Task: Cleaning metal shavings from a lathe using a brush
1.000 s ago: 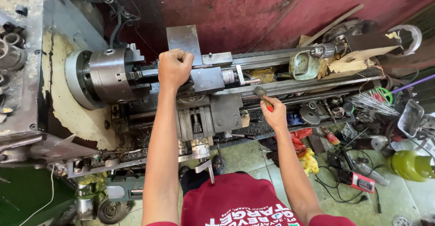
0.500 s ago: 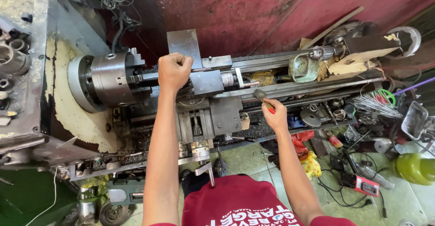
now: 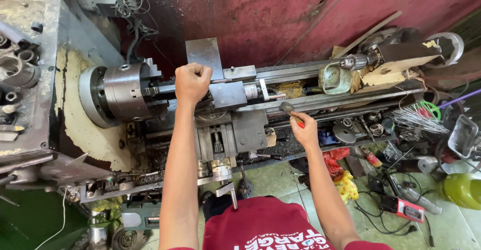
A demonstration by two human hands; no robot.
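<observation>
I look down on a metal lathe with a grey chuck at the left and a bed running right. My left hand is closed in a fist on top of the tool post area, just right of the chuck; what it grips is hidden. My right hand holds a small brush with a red handle, its dark bristle end resting on the bed rail. The carriage sits below and between both hands.
A tailstock with a drill chuck sits at the bed's right end beside a green cup. A tray of tools, wires, a red meter and a green-yellow bottle clutter the right. Handwheel levers stick out near my body.
The view has shifted slightly. My right hand has slid a little to the right and down along the bed with the brush. My left fist stays on the tool post.
</observation>
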